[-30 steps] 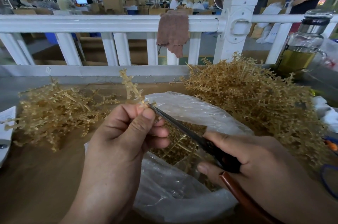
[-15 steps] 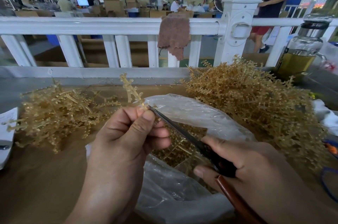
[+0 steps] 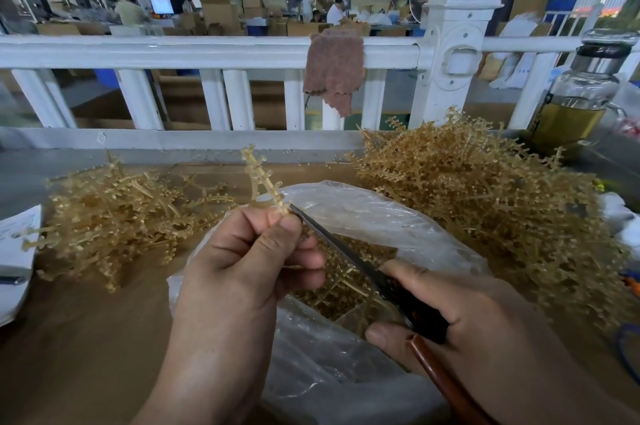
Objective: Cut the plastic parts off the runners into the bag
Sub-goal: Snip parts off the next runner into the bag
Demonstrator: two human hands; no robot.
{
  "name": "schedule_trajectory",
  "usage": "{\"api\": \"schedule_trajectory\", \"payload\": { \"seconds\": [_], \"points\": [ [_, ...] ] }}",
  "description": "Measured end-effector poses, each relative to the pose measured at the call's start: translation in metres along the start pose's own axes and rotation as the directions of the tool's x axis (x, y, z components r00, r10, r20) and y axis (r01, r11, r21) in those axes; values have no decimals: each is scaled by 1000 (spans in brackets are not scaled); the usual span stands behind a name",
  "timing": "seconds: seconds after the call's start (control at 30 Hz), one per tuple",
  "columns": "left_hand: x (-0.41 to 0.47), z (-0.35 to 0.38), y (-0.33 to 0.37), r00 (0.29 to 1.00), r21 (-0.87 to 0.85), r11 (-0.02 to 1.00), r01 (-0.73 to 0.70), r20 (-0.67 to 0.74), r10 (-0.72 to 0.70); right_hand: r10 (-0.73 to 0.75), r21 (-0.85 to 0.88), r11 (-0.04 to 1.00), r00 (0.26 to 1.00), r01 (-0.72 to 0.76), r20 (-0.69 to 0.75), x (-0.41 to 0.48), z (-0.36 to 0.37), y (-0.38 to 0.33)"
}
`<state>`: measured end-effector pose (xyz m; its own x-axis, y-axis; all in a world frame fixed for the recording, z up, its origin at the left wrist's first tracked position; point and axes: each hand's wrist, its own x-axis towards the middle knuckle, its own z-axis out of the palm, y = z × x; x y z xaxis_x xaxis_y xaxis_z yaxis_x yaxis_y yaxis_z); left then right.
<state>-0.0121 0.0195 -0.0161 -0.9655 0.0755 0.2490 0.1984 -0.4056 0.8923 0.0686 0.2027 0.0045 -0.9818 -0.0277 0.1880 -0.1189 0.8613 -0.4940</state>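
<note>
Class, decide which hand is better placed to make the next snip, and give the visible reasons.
Right. The right hand grips the scissors, their tip against the runner above the bag; the left hand only pinches that runner steady.

Soft, even daylight from far windows — wide-angle edges bend.

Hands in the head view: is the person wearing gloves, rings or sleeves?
No. The left hand and the right hand are bare: no gloves, no rings, no watch in view. Wrists and forearms show no sleeve as far as the frame reaches.
</note>
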Motion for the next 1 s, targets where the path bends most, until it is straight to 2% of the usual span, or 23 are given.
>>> {"api": "schedule_trajectory", "payload": {
  "seconds": [0.57, 1.0],
  "points": [
    [-3, 2, 2, 997, 66, 996, -63, -31, 65, -36, 11, 999, 999, 36, 5, 2, 6, 3],
    [-3, 5, 0, 998, 58, 997, -41, -41, 43, -33, 15, 999, 999, 33, -14, 3, 6, 4]
  ]
}}
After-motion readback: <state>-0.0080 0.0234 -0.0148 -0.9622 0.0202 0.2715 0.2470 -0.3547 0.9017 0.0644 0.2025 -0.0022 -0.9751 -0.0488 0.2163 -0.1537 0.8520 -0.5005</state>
